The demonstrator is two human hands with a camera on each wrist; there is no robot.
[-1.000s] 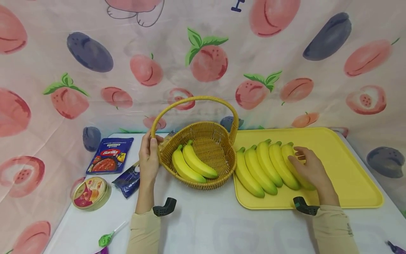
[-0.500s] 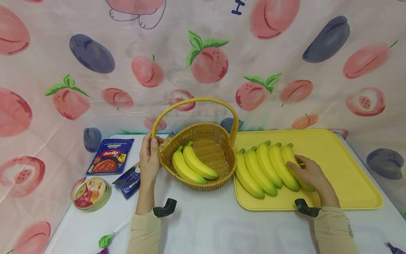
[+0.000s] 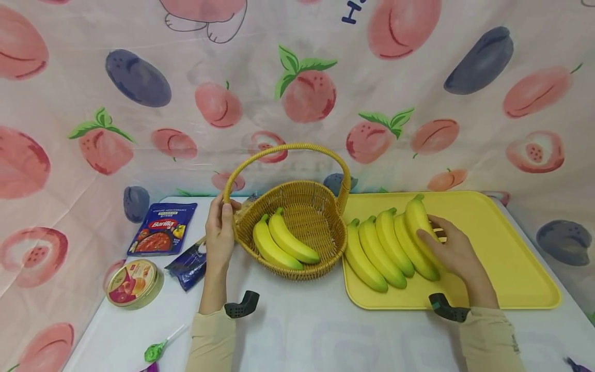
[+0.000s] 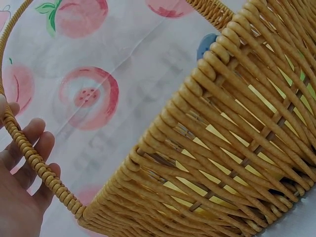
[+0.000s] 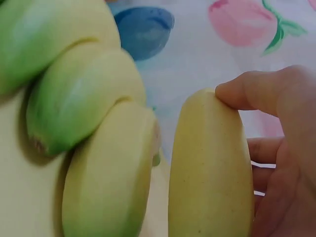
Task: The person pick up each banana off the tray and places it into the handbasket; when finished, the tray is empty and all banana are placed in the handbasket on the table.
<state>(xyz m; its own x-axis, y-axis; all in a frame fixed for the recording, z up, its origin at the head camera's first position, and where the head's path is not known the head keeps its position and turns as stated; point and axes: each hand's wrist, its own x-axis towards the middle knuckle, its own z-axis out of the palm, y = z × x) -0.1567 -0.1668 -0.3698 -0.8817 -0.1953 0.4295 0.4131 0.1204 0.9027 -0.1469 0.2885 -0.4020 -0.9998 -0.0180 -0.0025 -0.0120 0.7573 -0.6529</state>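
Right hand (image 3: pixel 453 249) has tipped its gripped banana (image 3: pixel 417 214) upward; pickup seems underway. Left hand (image 3: pixel 219 230) grips the basket handle (image 3: pixel 297 146).

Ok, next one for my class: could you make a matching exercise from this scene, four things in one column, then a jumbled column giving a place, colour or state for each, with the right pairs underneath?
Column 1
1. Left hand
2. Basket
3. Right hand
4. Lollipop

Column 2
A. Holds a banana between thumb and fingers
B. Green, with a pale stick
C. Grips a looped handle
D. Has two bananas inside

Right pairs: 1-C, 2-D, 3-A, 4-B
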